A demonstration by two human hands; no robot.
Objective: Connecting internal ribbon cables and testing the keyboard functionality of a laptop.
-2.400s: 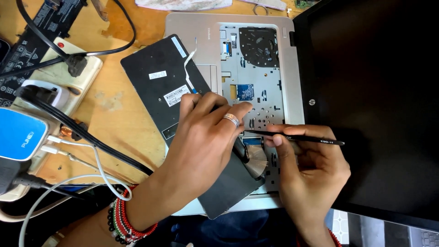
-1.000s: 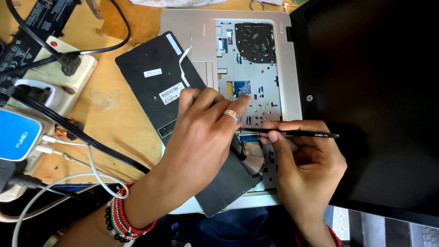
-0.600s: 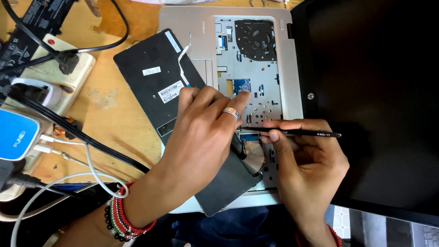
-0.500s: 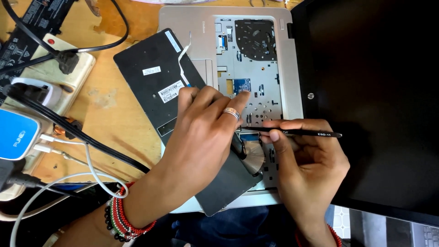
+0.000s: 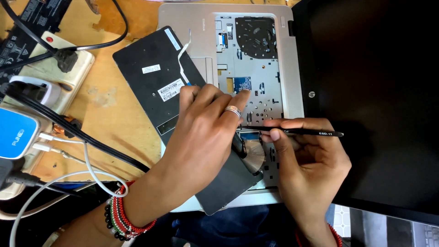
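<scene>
Your left hand (image 5: 206, 132) presses spread fingers flat on the thin, flexible upturned keyboard (image 5: 176, 105) at frame centre, your right hand (image 5: 311, 160) pinches black tweezers (image 5: 297, 132), so hold its edges, since the white ribbon cable (image 5: 183, 55) beyond tears easily.

head view, close, straight down, workbench (image 5: 114, 105)

Both forearms are bare, with no sleeves. The left hand (image 5: 201, 132) wears a silver band ring (image 5: 232, 110) on one finger, and its wrist carries stacked bead bracelets (image 5: 124, 214) in red, black and white. The right hand (image 5: 308, 167) has a thin red bead bracelet (image 5: 335, 234) at the wrist.
</scene>
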